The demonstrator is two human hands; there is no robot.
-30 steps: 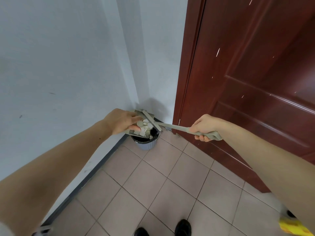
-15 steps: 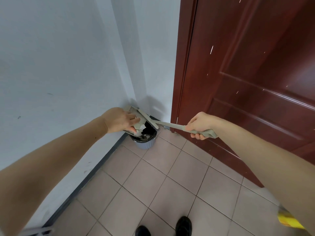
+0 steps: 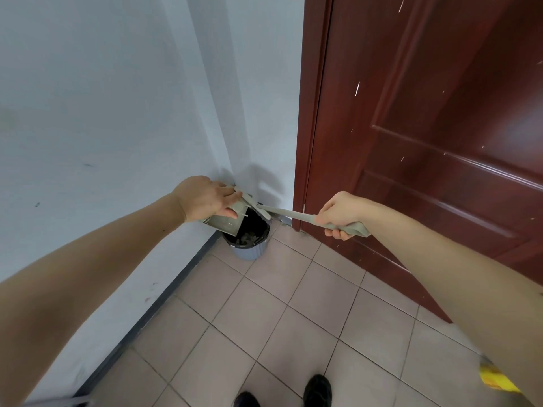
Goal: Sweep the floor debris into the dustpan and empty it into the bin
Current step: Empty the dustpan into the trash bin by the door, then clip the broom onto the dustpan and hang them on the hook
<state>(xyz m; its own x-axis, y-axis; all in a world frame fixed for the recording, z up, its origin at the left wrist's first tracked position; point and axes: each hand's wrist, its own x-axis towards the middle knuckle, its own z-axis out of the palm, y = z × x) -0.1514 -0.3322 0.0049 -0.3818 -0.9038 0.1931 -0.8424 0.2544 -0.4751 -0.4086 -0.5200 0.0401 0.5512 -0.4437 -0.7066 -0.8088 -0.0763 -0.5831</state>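
A small grey-blue bin (image 3: 249, 251) with a black liner stands in the corner between the white wall and the door. My left hand (image 3: 205, 201) grips a grey dustpan (image 3: 224, 223), tilted steeply with its lip down into the bin's mouth; its pan looks bare. My right hand (image 3: 338, 214) holds the handle of a grey brush (image 3: 289, 213), whose head rests against the dustpan over the bin. Dark contents lie inside the liner; no scraps show on the pan.
A dark red wooden door (image 3: 426, 142) fills the right side. White wall (image 3: 102, 113) with a dark skirting strip runs on the left. Beige floor tiles (image 3: 264, 318) lie below, my black shoes (image 3: 317, 390) at the bottom. A yellow object (image 3: 493, 380) sits at the lower right edge.
The dustpan has tipped steeper into the bin and the pale scraps on it have slid off into the liner. Both hands kept their grips; the brush head stayed at the pan.
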